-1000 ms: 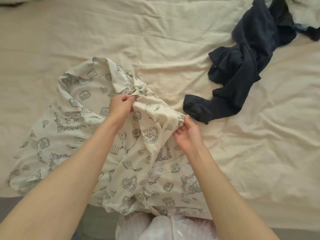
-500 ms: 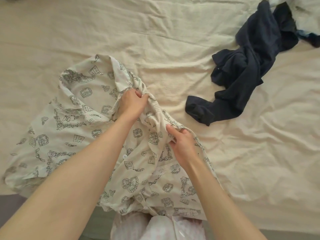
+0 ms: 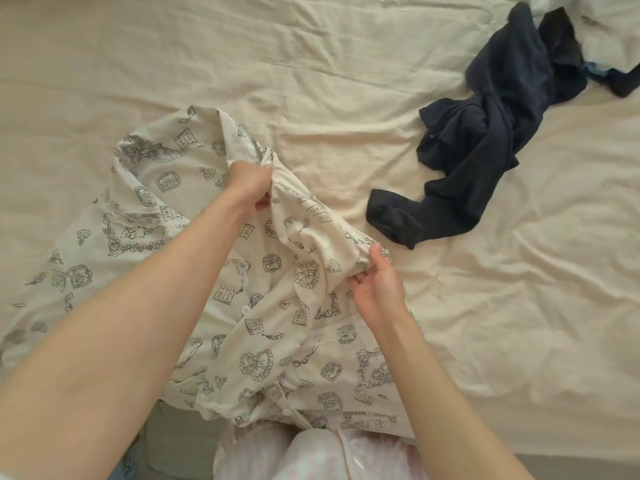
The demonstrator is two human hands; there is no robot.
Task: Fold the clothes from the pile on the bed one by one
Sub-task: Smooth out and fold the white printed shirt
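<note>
A cream button-up shirt (image 3: 166, 188) printed with grey drawings lies spread and rumpled on the bed's near side. My left hand (image 3: 251, 183) grips a bunched fold of it near the collar. My right hand (image 3: 377, 285) pinches the end of the same raised fold, lower and to the right. The stretch of cloth between both hands is lifted off the bed. White buttons show along the placket below my left forearm.
A dark navy garment (image 3: 485, 143) lies crumpled to the right of the shirt. More clothes (image 3: 602, 36), pale and blue, sit at the far right corner. The beige bedsheet (image 3: 311, 64) is wrinkled. The bed's near edge runs along the bottom.
My right hand has moved to the right and now pinches the end of the fold, pulling it out. My left hand keeps its grip near the collar, shifted slightly.
</note>
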